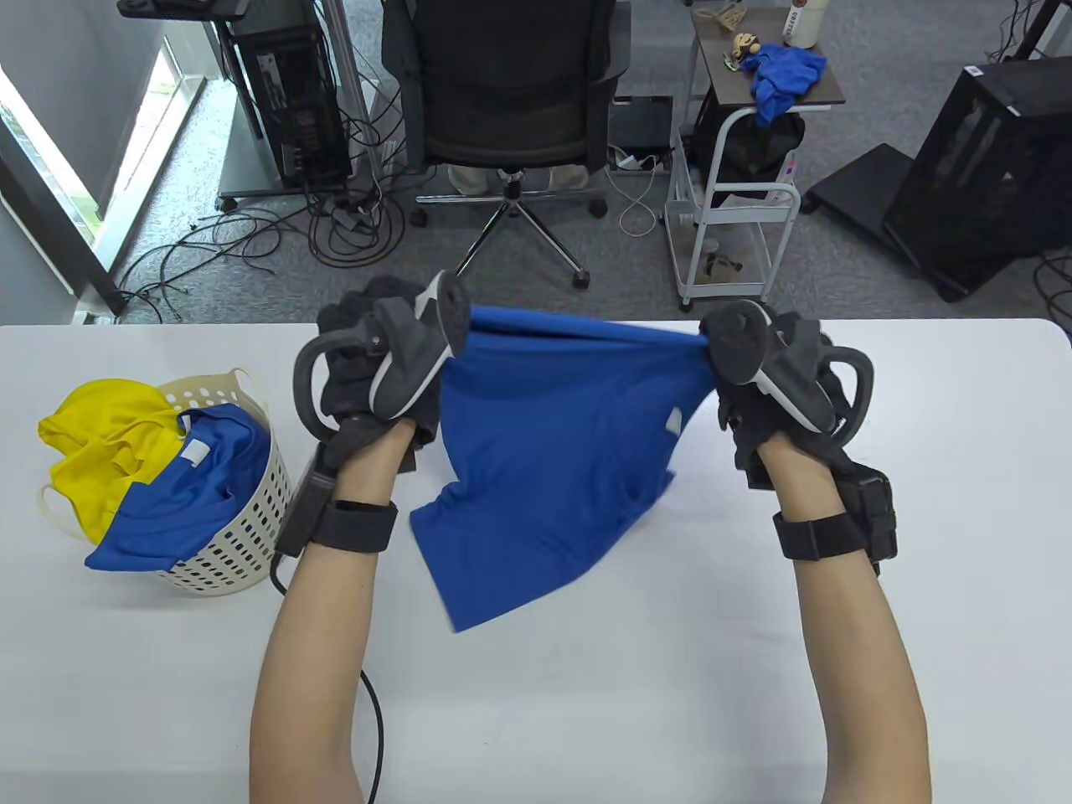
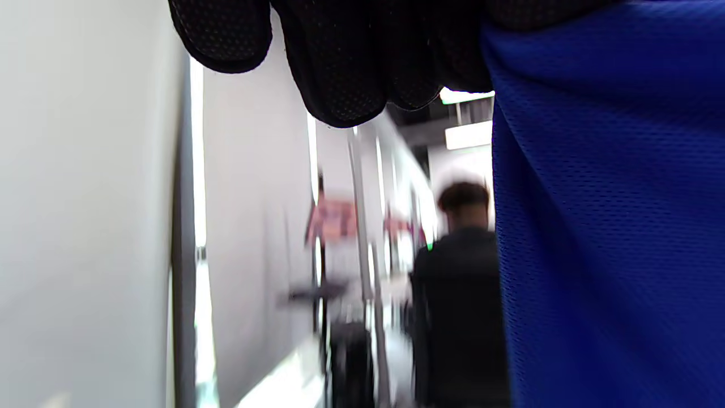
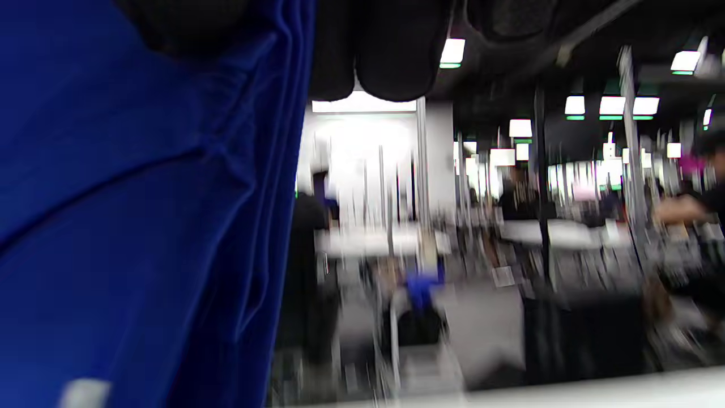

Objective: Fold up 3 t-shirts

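A blue t-shirt [image 1: 553, 452] hangs stretched between my two hands above the white table [image 1: 754, 687], its lower part draped on the tabletop. My left hand [image 1: 394, 368] grips its top left edge and my right hand [image 1: 754, 377] grips its top right edge. The blue cloth fills the right of the left wrist view [image 2: 612, 226] and the left of the right wrist view [image 3: 141, 226], under my gloved fingers [image 2: 340, 62]. A white perforated basket [image 1: 239, 519] at the table's left holds a yellow t-shirt [image 1: 100, 452] and another blue t-shirt [image 1: 184, 502].
Beyond the table's far edge stand a black office chair [image 1: 502, 92], a white cart [image 1: 729, 218] with a blue cloth [image 1: 783, 79] on top, and computer cases. A black cable [image 1: 373, 720] runs along my left forearm over the table.
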Tool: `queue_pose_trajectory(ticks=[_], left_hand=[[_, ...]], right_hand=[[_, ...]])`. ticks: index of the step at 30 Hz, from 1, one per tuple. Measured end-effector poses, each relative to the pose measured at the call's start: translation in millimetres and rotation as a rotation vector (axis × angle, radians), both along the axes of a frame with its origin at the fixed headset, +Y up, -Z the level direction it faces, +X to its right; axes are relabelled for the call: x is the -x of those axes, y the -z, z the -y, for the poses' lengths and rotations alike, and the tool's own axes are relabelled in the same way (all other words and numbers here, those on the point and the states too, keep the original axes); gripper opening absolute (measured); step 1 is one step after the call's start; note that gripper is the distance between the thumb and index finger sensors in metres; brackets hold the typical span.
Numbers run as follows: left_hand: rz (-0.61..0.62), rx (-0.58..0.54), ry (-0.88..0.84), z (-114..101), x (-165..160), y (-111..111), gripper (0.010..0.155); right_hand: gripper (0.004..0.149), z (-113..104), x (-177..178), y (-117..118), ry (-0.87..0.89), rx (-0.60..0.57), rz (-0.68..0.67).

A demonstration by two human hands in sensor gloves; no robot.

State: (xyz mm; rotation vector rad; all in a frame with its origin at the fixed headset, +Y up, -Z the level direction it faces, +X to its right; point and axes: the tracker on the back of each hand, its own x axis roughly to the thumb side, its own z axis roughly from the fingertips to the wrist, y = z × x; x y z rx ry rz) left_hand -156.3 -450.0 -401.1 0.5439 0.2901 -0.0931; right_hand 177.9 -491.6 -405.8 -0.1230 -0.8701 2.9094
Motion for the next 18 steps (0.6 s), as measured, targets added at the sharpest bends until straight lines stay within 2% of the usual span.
queue_pose_trajectory(ticks=[1,3,4,6,8,11,12,14,15,17,18], left_hand=[[0.039,-0.108,-0.007,-14,4,-17,0.041],[0.09,-0.22,-0.002,-21,9,-40,0.041],[0.111,-0.23,0.006,-19,10,-46,0.041],[0.14,-0.166,0.047,2,8,-56,0.041],[0.16,-0.068,0.093,40,4,-56,0.041],[0.189,0.216,0.151,126,-6,-48,0.041],[0.201,0.375,0.168,165,-10,-45,0.041],[0.171,0.569,0.193,217,-15,-48,0.04],[0.177,0.629,0.234,241,-18,-54,0.04],[0.168,0.723,0.344,264,-19,-63,0.039],[0.17,0.753,0.342,269,-17,-67,0.04]], right_hand=[[0.041,-14,0,-19,-0.033,-0.169,-0.006],[0.041,-24,-2,-45,-0.123,-0.352,0.012],[0.041,-23,-3,-52,-0.157,-0.389,0.01],[0.041,-9,-5,-62,-0.222,-0.397,0.004],[0.041,23,-8,-62,-0.266,-0.254,-0.029],[0.041,98,-11,-52,-0.3,0.075,-0.094],[0.041,135,-12,-47,-0.325,0.268,-0.116],[0.041,197,-12,-45,-0.354,0.618,-0.168],[0.041,223,-10,-51,-0.321,0.714,-0.219],[0.04,245,-6,-60,-0.358,0.759,-0.256],[0.04,248,-5,-63,-0.39,0.78,-0.271]])
